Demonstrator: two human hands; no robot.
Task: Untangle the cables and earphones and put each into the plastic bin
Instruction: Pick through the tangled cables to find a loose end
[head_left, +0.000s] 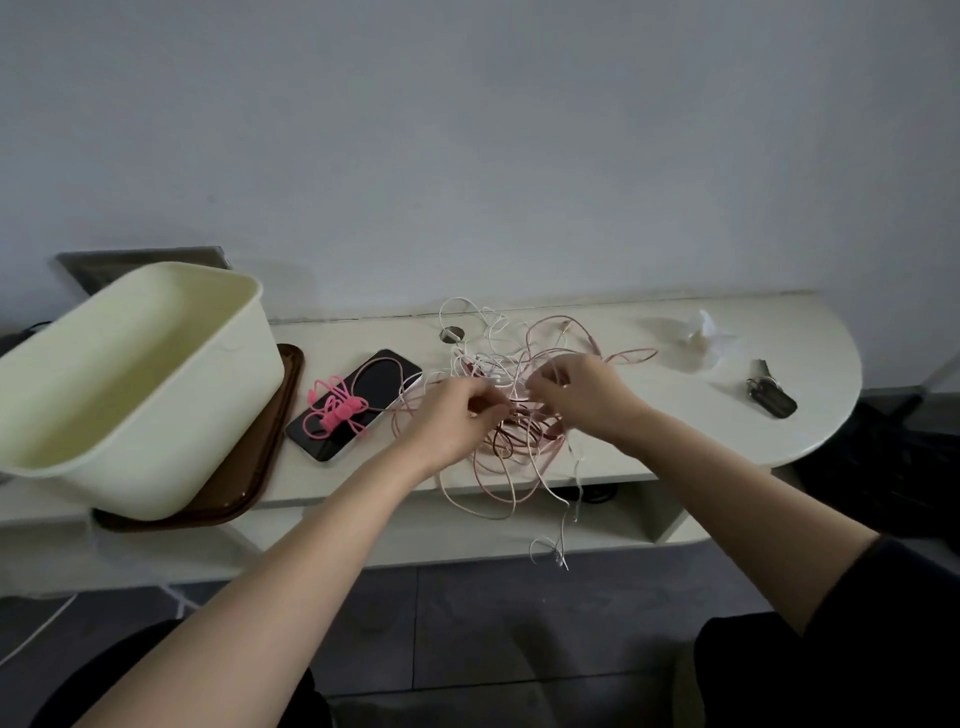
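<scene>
Both the left hand and right hand pinch strands of the cable tangle on the counter. Which strand each holds is seemingly unclear. The plastic bin sits left.

Pink-white cable tangle mid-table; cream bin tilted, left

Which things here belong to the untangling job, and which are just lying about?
Job: cable tangle, pink earphones, plastic bin, left hand, right hand.
Lying about: phone, brown tray, keys, crumpled wrapper.
</scene>
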